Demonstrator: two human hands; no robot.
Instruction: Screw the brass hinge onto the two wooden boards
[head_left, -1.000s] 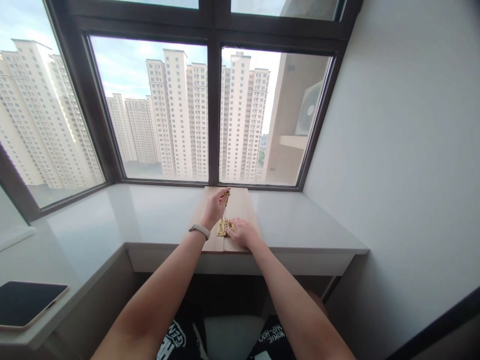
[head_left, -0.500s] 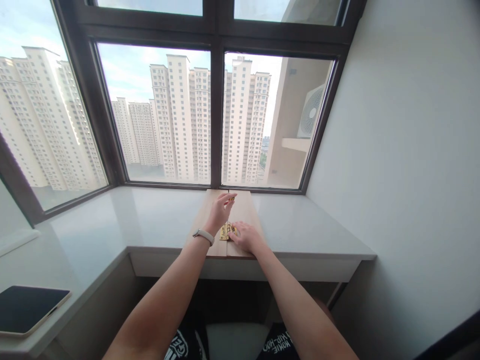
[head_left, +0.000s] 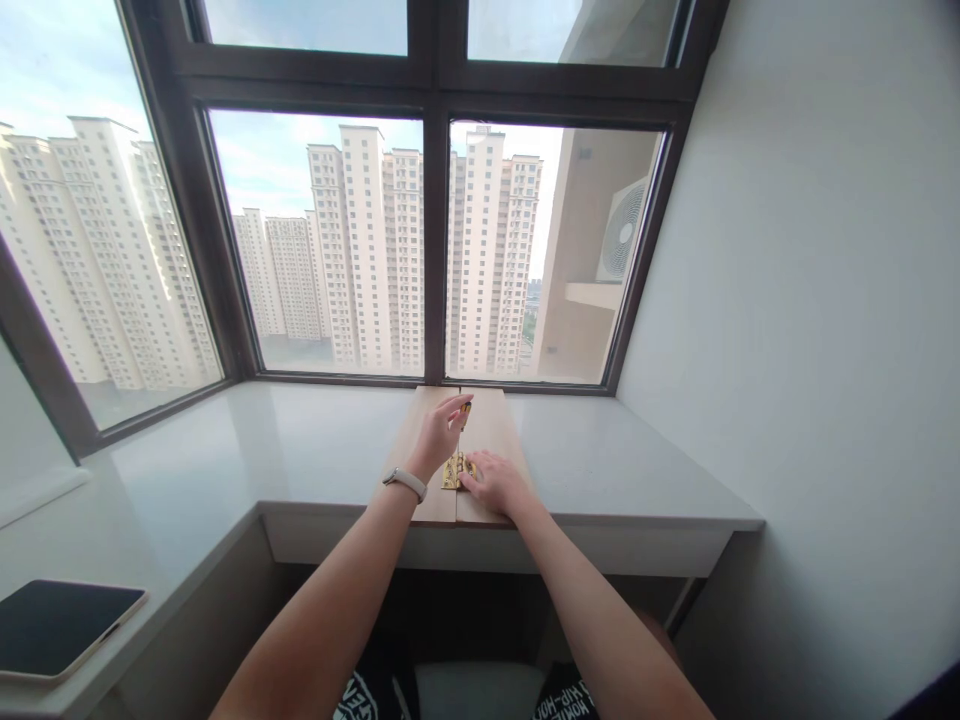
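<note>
Two pale wooden boards (head_left: 487,415) lie side by side on the white sill, a narrow seam between them. A gold hinge (head_left: 451,472) lies across the seam near the front. My right hand (head_left: 496,482) rests on the right board, its fingers on the hinge's right part. Above the boards, beyond the hinge, my left hand (head_left: 441,432) is raised with fingers pinched round a small dark and yellow object (head_left: 466,410), too small to identify. A pale watch band is on my left wrist.
A tablet (head_left: 64,628) with a dark screen lies on the sill at the lower left. The dark window frame (head_left: 435,240) stands behind the boards. A white wall (head_left: 810,260) rises on the right. The white sill's front edge (head_left: 637,518) runs below my hands.
The view has tilted slightly upward. My left hand still holds the small object, which is now turned more upright. My right hand remains on the hinge.
</note>
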